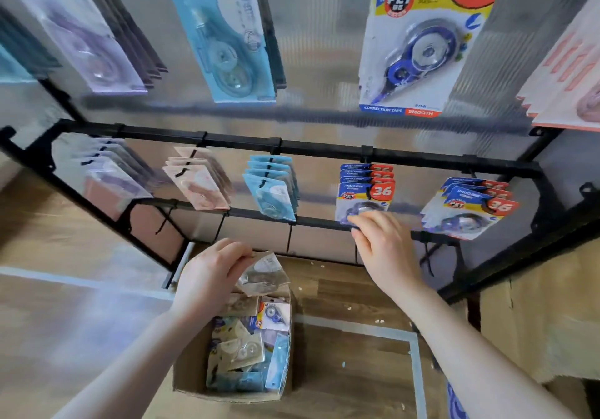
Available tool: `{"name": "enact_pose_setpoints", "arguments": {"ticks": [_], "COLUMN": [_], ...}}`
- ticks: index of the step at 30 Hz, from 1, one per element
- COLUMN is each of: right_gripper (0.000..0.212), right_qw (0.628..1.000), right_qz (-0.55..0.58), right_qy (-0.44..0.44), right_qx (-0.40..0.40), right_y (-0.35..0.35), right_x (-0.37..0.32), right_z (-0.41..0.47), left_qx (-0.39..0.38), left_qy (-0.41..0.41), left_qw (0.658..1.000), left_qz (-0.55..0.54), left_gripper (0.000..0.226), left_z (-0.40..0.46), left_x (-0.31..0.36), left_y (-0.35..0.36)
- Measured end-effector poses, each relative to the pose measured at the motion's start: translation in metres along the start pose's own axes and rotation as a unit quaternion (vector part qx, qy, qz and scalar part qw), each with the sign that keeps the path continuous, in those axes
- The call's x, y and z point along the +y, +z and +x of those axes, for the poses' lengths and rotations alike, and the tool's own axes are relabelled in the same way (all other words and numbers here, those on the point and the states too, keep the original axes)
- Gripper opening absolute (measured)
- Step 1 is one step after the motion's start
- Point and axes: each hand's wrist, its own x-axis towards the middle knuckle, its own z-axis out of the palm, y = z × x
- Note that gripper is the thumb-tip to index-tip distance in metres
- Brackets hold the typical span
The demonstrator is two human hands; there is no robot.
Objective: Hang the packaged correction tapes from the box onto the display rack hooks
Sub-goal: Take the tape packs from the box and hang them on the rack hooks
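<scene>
On the far left of the black display rack (292,149), lavender packs (110,172) hang from the first hook, then pink packs (198,185) on the next, then light blue packs (272,188) near the middle. Below these, on the wooden floor (350,292), stands a cardboard box (188,383) full of loose packaged correction tapes (246,350) in mixed colours. The left hand (207,275) is over the box's far end, its grip closed in a pinch on one clear-fronted pack (264,275) lifted just above the pile. Further right, the right hand (386,246) reaches to the lower rail, its fingers curled over the bottom edge of the front blue-and-white pack (363,201) marked "36", which hangs with several like it on the fourth hook; whether it truly grips the pack or only touches it I cannot tell. On the last hook at the right hang more "36" packs (470,207), tilted. Larger packs hang on the row above, a big "36" card (422,38) among them
</scene>
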Motion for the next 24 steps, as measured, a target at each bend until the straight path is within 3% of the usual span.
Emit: {"name": "enact_pose_setpoints", "arguments": {"ticks": [8, 17, 24], "right_gripper": [0.025, 0.027, 0.024], "right_qw": [0.999, 0.997, 0.997], "right_qz": [0.01, 0.014, 0.013], "right_qy": [-0.011, 0.02, 0.019], "right_qx": [-0.037, -0.079, -0.079], "right_y": [0.063, 0.157, 0.214], "right_x": [-0.104, -0.229, -0.257], "right_z": [0.017, 0.046, 0.059], "left_qx": [0.002, 0.007, 0.023], "left_qy": [-0.043, -0.019, -0.011], "left_qw": [0.999, 1.0, 1.0], "left_qz": [0.021, 0.007, -0.01], "left_gripper": [0.032, 0.029, 0.024], "left_z": [-0.029, -0.032, -0.024], "left_x": [-0.099, -0.247, -0.307], "left_y": [-0.046, -0.096, -0.08]}}
